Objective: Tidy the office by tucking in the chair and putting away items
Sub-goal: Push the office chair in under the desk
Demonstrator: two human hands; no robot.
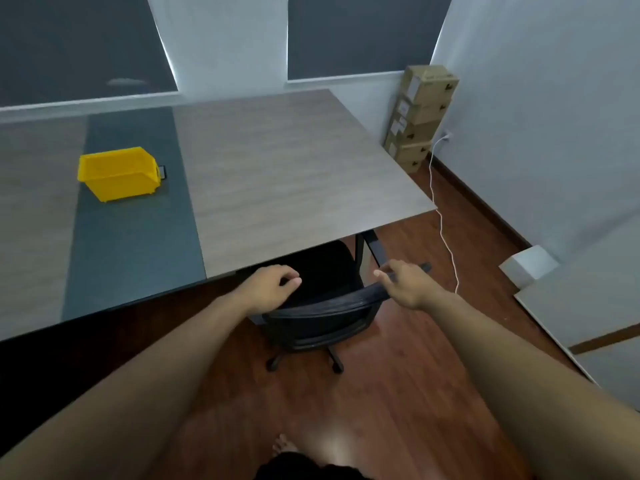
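Note:
A black office chair stands at the near edge of the grey wooden desk, its seat partly under the desktop. My left hand rests on the left end of the chair's backrest top, fingers curled over it. My right hand grips the right end of the backrest, thumb on top. A yellow plastic bin sits on the desk's dark strip at the left, with a small dark object just behind its right side.
Stacked cardboard boxes fill the far right corner. A white cable runs from a wall socket down across the wooden floor. A white box and a leaning board stand at the right wall.

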